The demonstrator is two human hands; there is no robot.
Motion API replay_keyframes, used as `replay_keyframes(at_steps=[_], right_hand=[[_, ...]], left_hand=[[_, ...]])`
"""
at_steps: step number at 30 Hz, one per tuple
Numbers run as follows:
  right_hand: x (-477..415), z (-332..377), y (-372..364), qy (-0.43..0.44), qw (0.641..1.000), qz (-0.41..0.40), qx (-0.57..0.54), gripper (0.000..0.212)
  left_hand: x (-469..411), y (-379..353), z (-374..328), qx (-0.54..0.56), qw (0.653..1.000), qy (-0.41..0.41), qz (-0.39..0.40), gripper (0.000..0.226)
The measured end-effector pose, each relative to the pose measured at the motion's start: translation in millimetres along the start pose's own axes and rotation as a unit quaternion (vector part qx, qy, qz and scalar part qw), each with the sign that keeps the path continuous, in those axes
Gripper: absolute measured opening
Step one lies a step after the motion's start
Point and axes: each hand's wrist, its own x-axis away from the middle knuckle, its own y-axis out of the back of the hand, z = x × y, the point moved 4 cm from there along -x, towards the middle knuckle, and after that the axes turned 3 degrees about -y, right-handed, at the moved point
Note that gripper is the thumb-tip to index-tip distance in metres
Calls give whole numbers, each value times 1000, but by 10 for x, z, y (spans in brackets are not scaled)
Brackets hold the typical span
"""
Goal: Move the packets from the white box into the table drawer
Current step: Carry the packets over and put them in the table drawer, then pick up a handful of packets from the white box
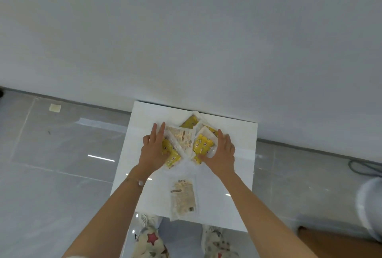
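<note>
- Grey glossy floor tiles point(62, 175) and a pale wall point(186, 30) surround a small white worktop point(233, 175).
- A loose pile of packets point(186, 139), yellow and clear, lies overlapping at the middle of the worktop.
- The left hand point(152, 152) rests on the pile's left side, fingers straight and close together.
- The right hand point(223, 154) touches the pile's right edge, fingers stretched out, not curled.
- A single clear packet point(183, 197) lies apart, near the worktop's front edge.

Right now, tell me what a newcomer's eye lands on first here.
The heap of yellow and clear packets at the middle of the white table stands out first, flanked by the left hand and right hand. One pale packet lies alone nearer the table's front edge.
</note>
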Motion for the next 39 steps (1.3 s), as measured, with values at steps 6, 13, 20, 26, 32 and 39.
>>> replay_keyframes(at_steps=[6,13,20,26,32,39], right_hand=[[-56,73,3,3,995,-51,88,120],[-34,-38,-24,-39,997,-49,-45,76],[217,-306,28,-93,932,-31,-348,25],[473,-400,127,-108,883,30,-457,27],[841,-113,237,-90,884,63,-455,31],[1528,550,243,-29,918,157,-363,18]], left_hand=[[-132,83,-110,-88,995,-31,46,100],[88,36,87,59,994,85,-17,67],[467,-30,335,217,955,175,-101,38],[851,48,368,349,903,189,-166,17],[1211,173,354,497,821,196,-201,22],[2016,440,519,615,707,245,-248,22]])
